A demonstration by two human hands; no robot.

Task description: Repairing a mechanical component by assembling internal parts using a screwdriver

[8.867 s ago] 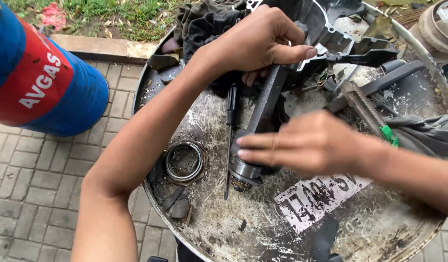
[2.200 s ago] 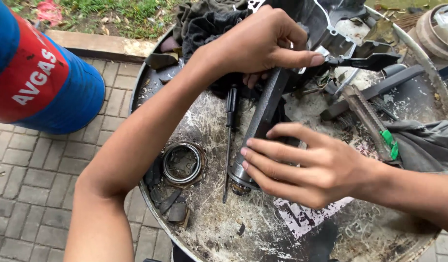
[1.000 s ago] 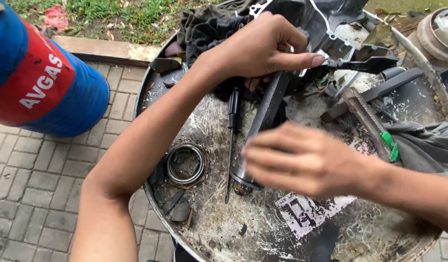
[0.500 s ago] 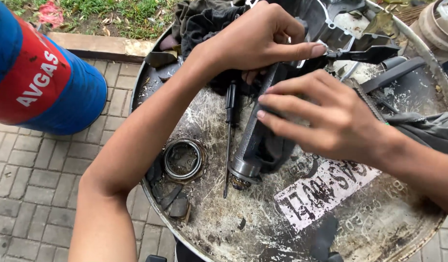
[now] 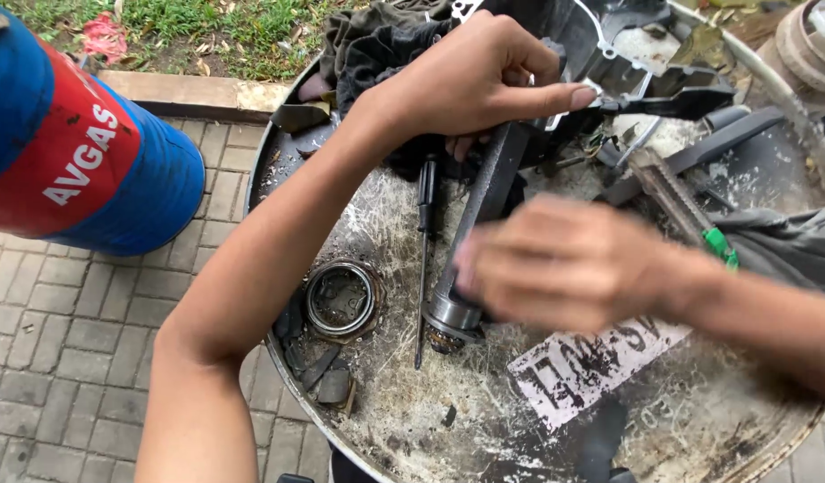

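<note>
My left hand (image 5: 484, 80) grips the upper end of a grey metal shaft (image 5: 486, 192), where it meets a black housing (image 5: 591, 36). The shaft slants down across a dirty drum top (image 5: 278, 376) to a ringed lower end (image 5: 448, 317). My right hand (image 5: 564, 264) lies across the shaft's lower part. It is blurred by motion, with the fingertips at the shaft's left side. Whether it grips the shaft is unclear.
A black-handled screwdriver (image 5: 423, 241) lies just left of the shaft, and a round bearing ring (image 5: 341, 300) sits further left. Dark cloth (image 5: 376, 45) is at the back. A toothed blade (image 5: 667, 192) and a green-tipped tool (image 5: 721, 246) lie on the right. A blue and red drum (image 5: 90, 161) stands at the left.
My right hand moved up over the shaft, then slid back down toward its lower end. My left hand keeps its grip at the top.
</note>
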